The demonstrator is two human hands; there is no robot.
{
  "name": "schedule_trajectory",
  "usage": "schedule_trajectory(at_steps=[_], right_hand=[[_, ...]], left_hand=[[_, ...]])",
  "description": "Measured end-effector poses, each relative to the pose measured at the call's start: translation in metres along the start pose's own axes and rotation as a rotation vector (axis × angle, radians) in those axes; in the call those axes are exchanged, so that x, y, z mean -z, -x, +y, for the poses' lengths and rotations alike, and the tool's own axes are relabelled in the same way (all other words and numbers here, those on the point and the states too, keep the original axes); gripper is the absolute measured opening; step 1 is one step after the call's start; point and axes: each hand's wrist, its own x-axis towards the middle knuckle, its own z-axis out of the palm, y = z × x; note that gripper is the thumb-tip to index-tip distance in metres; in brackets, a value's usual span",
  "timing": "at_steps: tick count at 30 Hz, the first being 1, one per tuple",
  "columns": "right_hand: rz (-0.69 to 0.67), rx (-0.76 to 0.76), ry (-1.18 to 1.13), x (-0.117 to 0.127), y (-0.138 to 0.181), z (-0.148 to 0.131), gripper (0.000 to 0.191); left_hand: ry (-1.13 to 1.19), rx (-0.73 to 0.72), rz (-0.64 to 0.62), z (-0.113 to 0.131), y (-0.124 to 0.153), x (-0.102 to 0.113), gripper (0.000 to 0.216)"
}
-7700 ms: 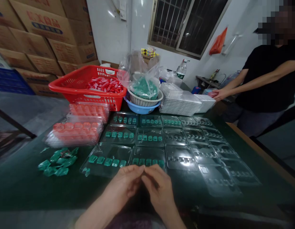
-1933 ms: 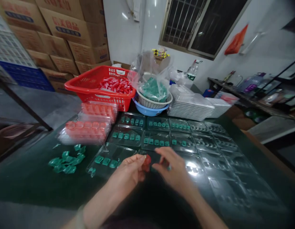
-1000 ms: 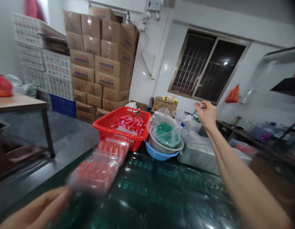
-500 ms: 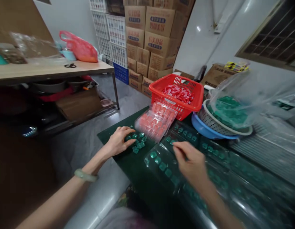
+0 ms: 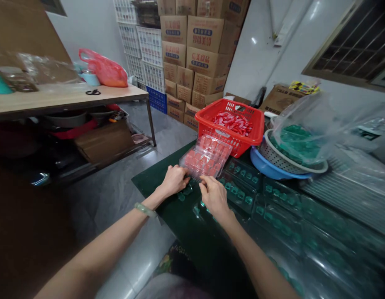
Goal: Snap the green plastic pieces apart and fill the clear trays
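My left hand [image 5: 175,179], a jade-coloured bangle [image 5: 145,209] on its wrist, is curled down at the pile of small shiny green pieces [image 5: 188,189]. Its fingertips are partly hidden, and what they hold does not show. Close by on the right, my right hand [image 5: 215,197] has thumb and fingers drawn together near the front edge of a clear tray of pink-red pieces [image 5: 205,160]. Anything in that pinch is too small to make out. Under the right hand lies a clear tray with green pieces [image 5: 197,209], mostly covered by the hand and forearm.
Several clear trays with green pieces [image 5: 239,192] cover the right of the dark green tabletop [image 5: 174,216]. Behind stand a red basket of pink-wrapped pieces [image 5: 230,139] and a grey colander [image 5: 273,153] in a blue basin [image 5: 257,164]. A wooden table [image 5: 133,93] is at left.
My right hand has moved left and up from the green-filled tray toward my left hand. My left hand has shifted right over the green pieces, its fingers more curled. The view has shifted slightly.
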Motion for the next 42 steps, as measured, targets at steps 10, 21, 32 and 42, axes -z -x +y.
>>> schedule_trajectory(at_steps=[10, 21, 32, 42], right_hand=[[0.227, 0.065, -0.456, 0.031, 0.043, -0.016, 0.023], [0.384, -0.395, -0.345, 0.077, 0.167, 0.052, 0.016], [0.458, -0.408, -0.561, 0.091, 0.181, 0.059, 0.016], [0.477, -0.590, 0.118, 0.156, 0.197, 0.154, 0.021]], left_hand=[[1.068, 0.266, -0.013, 0.069, 0.058, -0.007, 0.018], [1.082, 0.418, -0.571, 0.145, 0.084, -0.110, 0.020], [1.160, 0.515, -0.611, 0.175, 0.085, -0.120, 0.022], [0.884, 0.191, -0.438, 0.168, 0.069, -0.092, 0.028]])
